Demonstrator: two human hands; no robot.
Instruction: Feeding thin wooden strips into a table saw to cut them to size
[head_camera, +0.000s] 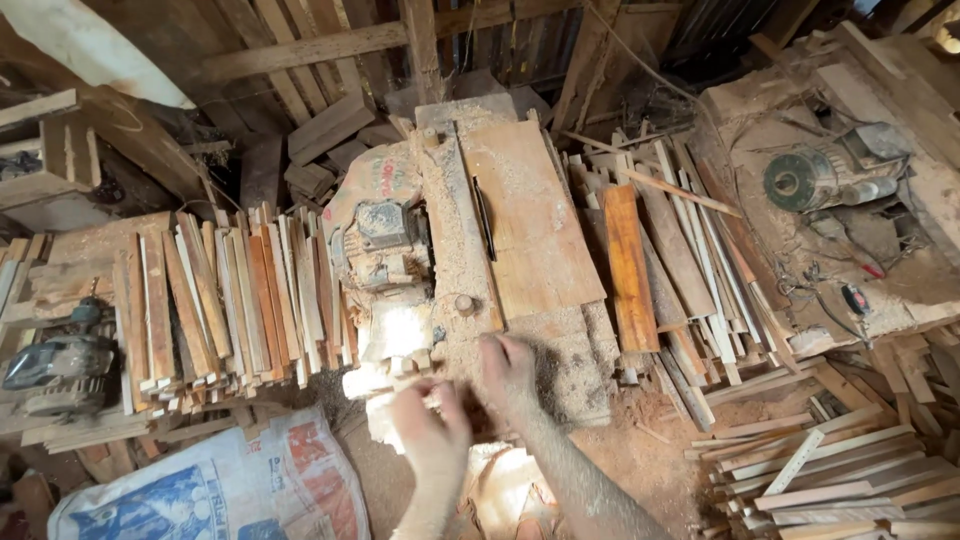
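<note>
Overhead, the view drops into a cramped wooden workshop, plank walls at twelve o'clock and sawdust over everything. In the middle stands a saw bench (530, 230) with a flat board top, its long axis running from six to twelve o'clock, a dark blade slot (484, 218) lying the same way. A dusty motor (383, 243) sits just beside it at nine o'clock. Stacks of thin wood strips (230, 300) lie at nine o'clock, more slats (680, 260) at three. A printed sack (220, 485) rests at seven o'clock. The right hand (508, 375) lies on the bench's near end, fingers spread in the sawdust, holding nothing. The left hand (432, 430) is blurred just beside it; I cannot tell its grip.
</note>
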